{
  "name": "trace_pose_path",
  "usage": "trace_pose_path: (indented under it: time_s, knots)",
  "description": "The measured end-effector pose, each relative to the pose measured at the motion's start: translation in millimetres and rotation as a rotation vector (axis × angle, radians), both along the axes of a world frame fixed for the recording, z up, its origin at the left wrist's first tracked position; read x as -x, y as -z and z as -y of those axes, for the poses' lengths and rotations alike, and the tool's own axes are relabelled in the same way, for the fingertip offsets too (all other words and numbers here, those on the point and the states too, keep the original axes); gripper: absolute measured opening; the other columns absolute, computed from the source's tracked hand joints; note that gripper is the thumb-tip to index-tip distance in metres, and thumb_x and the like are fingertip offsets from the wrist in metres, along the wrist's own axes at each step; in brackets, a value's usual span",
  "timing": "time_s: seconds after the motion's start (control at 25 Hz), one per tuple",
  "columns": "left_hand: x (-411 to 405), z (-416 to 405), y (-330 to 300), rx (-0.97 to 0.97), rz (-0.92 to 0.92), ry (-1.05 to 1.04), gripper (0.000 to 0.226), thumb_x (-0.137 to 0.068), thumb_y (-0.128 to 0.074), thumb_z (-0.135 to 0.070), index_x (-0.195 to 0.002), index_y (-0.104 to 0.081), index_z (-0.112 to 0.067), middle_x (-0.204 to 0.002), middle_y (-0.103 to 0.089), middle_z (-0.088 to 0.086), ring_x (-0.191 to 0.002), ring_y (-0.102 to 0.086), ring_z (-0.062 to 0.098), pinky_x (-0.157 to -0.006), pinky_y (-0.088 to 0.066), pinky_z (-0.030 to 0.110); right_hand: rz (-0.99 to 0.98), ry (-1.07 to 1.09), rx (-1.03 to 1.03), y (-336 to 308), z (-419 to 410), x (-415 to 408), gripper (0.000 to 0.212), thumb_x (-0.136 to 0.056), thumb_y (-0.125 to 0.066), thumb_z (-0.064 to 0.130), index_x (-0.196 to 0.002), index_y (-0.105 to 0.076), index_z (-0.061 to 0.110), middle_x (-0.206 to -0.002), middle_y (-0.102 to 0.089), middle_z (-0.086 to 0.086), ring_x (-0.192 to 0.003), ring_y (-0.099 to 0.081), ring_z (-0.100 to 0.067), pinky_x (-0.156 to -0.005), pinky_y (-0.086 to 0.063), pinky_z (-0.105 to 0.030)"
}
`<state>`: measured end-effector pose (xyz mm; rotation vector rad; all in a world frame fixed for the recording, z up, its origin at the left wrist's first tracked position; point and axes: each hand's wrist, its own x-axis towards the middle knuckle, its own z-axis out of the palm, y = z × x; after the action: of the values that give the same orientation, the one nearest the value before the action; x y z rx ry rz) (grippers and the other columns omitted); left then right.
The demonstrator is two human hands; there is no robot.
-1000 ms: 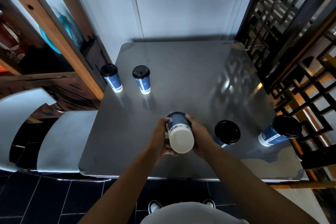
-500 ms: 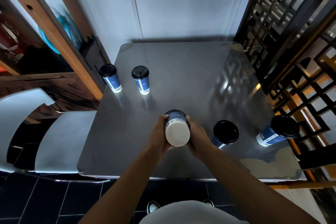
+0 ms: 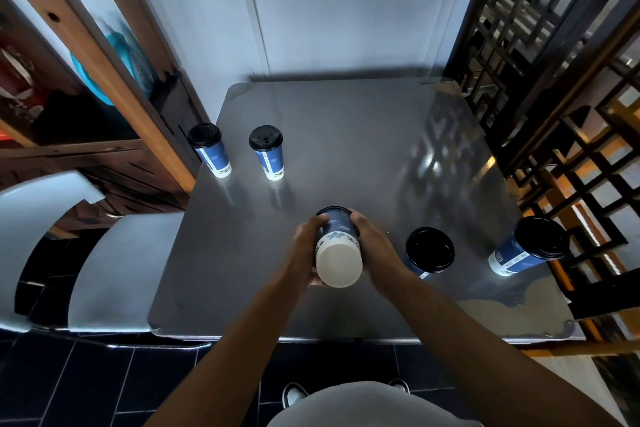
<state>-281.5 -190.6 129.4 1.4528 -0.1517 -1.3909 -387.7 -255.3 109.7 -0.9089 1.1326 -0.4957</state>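
Over the last second the blue paper cup has straightened. Its white base, which leaned toward the right hand, now faces almost squarely up at the camera, and both hands have kept hold of it.

At the far left a curved metal chair stands against the table, with a wooden shelf unit behind it. Two lidded cups stand upright on the table's left side, the edge cup right at the rim and the second cup near it on the right. Both are well apart from the held one.

Next comes the left hand. Its grip grasps the blue paper cup's left wall, with the fingers curled round near the dark far end. The cup sits between the two grips over the near middle of the table, its dark end pointing away and down. Whether that end touches the table cannot be told. The right hand grasps the opposite wall in the same way.

Just beyond the right wrist stands a third lidded cup, seen from above. A fourth lidded cup stands near the table's right edge, beside a black lattice screen.
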Motion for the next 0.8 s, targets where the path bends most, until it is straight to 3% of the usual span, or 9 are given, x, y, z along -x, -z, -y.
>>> trace_pose_path:
  time_s: [0.12, 0.2, 0.32, 0.48, 0.6, 0.68, 0.76, 0.8]
  knots:
    - [0, 1, 1, 0.071, 0.047, -0.053, 0.036, -0.096, -0.053, -0.029, -0.117, -0.056, 0.000, -0.079, -0.064, 0.017, -0.047, -0.067, 0.019, -0.044, -0.053, 0.024, 0.011, 0.047, -0.055, 0, -1, -2, 0.036, -0.099, -0.046, 0.049, -0.105, -0.068, 0.021, -0.074, -0.078, 0.000, -0.065, -0.075, -0.017, -0.050, -0.056, -0.027]
    - [1, 1, 0, 0.060, 0.047, -0.092, 0.028, -0.100, -0.046, -0.028, -0.112, -0.056, -0.004, -0.076, -0.063, 0.012, -0.045, -0.066, 0.016, -0.038, -0.048, 0.020, 0.081, 0.080, -0.137, 1, -4, -3, 0.039, -0.101, -0.045, 0.047, -0.113, -0.066, 0.016, -0.083, -0.078, -0.005, -0.067, -0.075, -0.020, -0.052, -0.056, -0.031]
    - [5, -1, 0, -0.010, 0.061, -0.066, 0.028, -0.098, -0.045, -0.037, -0.107, -0.056, -0.012, -0.073, -0.061, 0.010, -0.049, -0.064, 0.021, -0.044, -0.042, 0.019, 0.168, 0.088, -0.175, 4, -7, -1, 0.039, -0.103, -0.042, 0.042, -0.113, -0.066, 0.011, -0.080, -0.078, -0.007, -0.061, -0.075, -0.018, -0.045, -0.055, -0.030]
    - [7, -4, 8, -0.080, 0.111, -0.010, 0.040, -0.091, -0.049, -0.051, -0.110, -0.059, -0.017, -0.087, -0.057, 0.018, -0.078, -0.058, 0.032, -0.059, -0.038, 0.026, 0.200, 0.100, -0.131, 8, -4, 4, 0.038, -0.103, -0.044, 0.037, -0.102, -0.067, 0.008, -0.067, -0.076, -0.005, -0.056, -0.073, -0.016, -0.047, -0.055, -0.025]
    - [5, -4, 9, -0.078, 0.105, 0.022, 0.057, -0.066, -0.056, -0.062, -0.104, -0.058, -0.020, -0.085, -0.053, 0.015, -0.068, -0.054, 0.026, -0.054, -0.037, 0.022, 0.185, 0.098, -0.121, 10, -3, 5, 0.037, -0.103, -0.047, 0.039, -0.099, -0.068, 0.008, -0.067, -0.076, -0.006, -0.056, -0.072, -0.017, -0.046, -0.055, -0.025]
    - [1, -5, 8, -0.081, 0.098, 0.017, 0.058, -0.064, -0.057, -0.067, -0.091, -0.066, -0.016, -0.079, -0.061, 0.014, -0.065, -0.060, 0.028, -0.057, -0.045, 0.028, 0.135, 0.072, -0.084, 10, -4, 4, 0.037, -0.102, -0.046, 0.042, -0.107, -0.068, 0.012, -0.080, -0.078, -0.008, -0.063, -0.074, -0.019, -0.050, -0.057, -0.028]
    - [-3, -5, 5, -0.027, 0.030, 0.026, 0.055, -0.084, -0.053, -0.064, -0.078, -0.079, -0.015, -0.074, -0.071, 0.013, -0.060, -0.070, 0.028, -0.060, -0.055, 0.033, 0.056, 0.021, 0.016, 13, -4, 2, 0.034, -0.101, -0.045, 0.042, -0.119, -0.066, 0.023, -0.105, -0.076, -0.010, -0.077, -0.074, -0.022, -0.061, -0.062, -0.040]
    - [-4, -4, 2, 0.009, 0.007, 0.050, 0.056, -0.090, -0.053, -0.058, -0.084, -0.081, -0.010, -0.076, -0.072, 0.017, -0.058, -0.070, 0.029, -0.059, -0.057, 0.034, 0.012, -0.018, 0.085, 15, -3, 0, 0.032, -0.102, -0.043, 0.041, -0.122, -0.064, 0.027, -0.111, -0.073, -0.009, -0.081, -0.073, -0.022, -0.070, -0.062, -0.049]
